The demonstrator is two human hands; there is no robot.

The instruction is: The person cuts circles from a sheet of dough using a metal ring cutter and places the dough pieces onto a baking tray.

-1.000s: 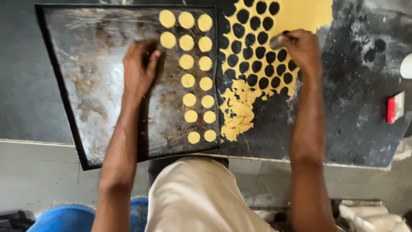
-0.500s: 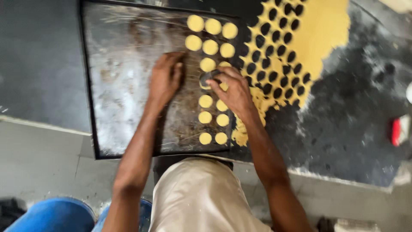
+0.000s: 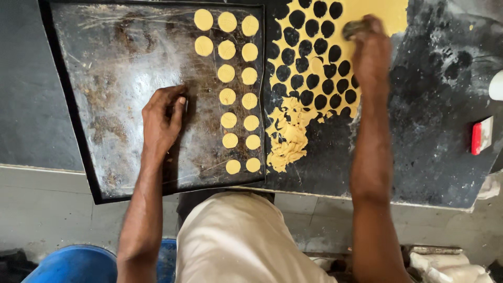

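Since a moment earlier our right hand (image 3: 371, 52) had swung from the baking tray (image 3: 78, 152) back to the dough sheet (image 3: 367, 10), fist closed on the round cutter (image 3: 354, 27), while our left hand (image 3: 161, 119) pressed loosely curled, empty, steadying that tray beside the dough rounds (image 3: 228, 97).

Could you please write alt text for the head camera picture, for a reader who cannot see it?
The right hand presses a small round cutter into a yellow dough sheet full of round holes, on a dark worktop. The left hand rests flat on a dark baking tray that holds rows of dough discs.
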